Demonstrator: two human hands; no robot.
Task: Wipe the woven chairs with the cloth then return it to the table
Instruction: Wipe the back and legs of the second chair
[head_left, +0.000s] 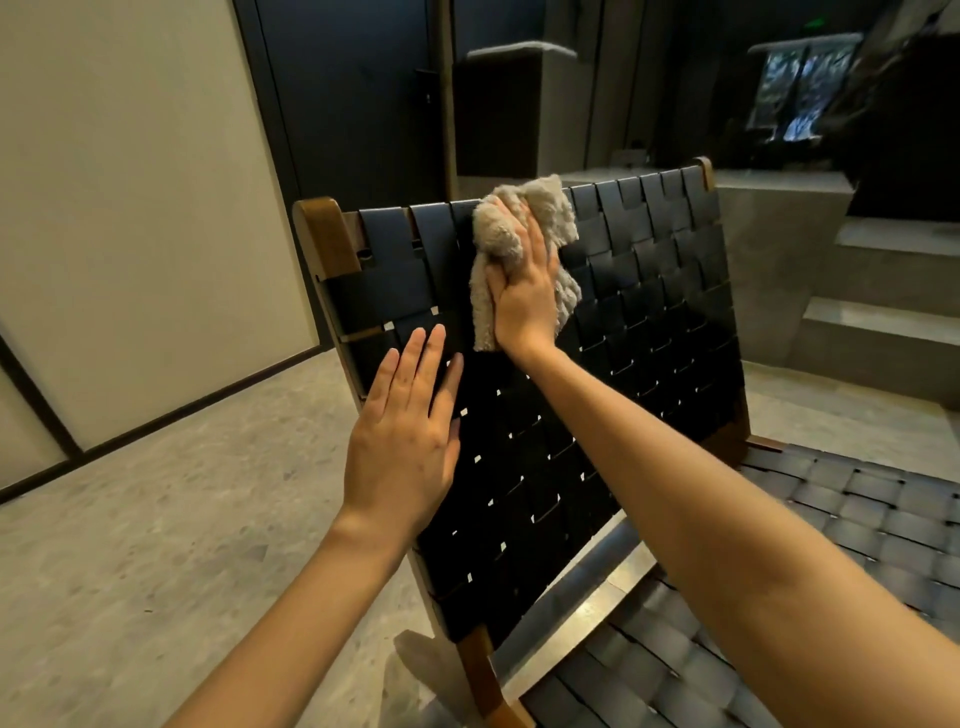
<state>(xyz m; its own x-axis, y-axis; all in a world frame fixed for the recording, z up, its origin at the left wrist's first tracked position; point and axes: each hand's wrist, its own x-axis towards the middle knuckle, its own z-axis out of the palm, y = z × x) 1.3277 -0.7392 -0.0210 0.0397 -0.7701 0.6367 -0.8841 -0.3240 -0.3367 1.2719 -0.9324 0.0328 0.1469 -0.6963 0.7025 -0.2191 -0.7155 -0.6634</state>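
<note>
Cloth (540, 208) sits high on the back of the chair (649, 291), just below the top edge and left of the middle, bunched into a loose wad with one corner hanging down past the wrist.

The right hand (524, 291) lies over the cloth and presses it to the black straps (613, 467). Its fingers (532, 228) point upward, close together and fairly straight, with the tips sunk in the pile. The thumb is hidden under a rolled fold, so I cannot tell whether it pinches.

The left hand (405, 441) rests flat on the straps lower down and to the left, apart from the cloth, fingers straight and nearly together. It appears to brace the back.

The cloth looks like soft, light terry with no stiffness of its own. It will probably drag rather than slide on the straps, and it tends to roll up under the palm, as it has on the thumb side. It is best held by the thick middle of the wad, with the loose corner gathered in so it does not catch in the weave gaps.

The straps probably give a little under pressure, while the wooden frame (327, 239) is rigid. The chair may shift on the smooth floor (171, 519) if pushed hard.

No tabletop is in view.
</note>
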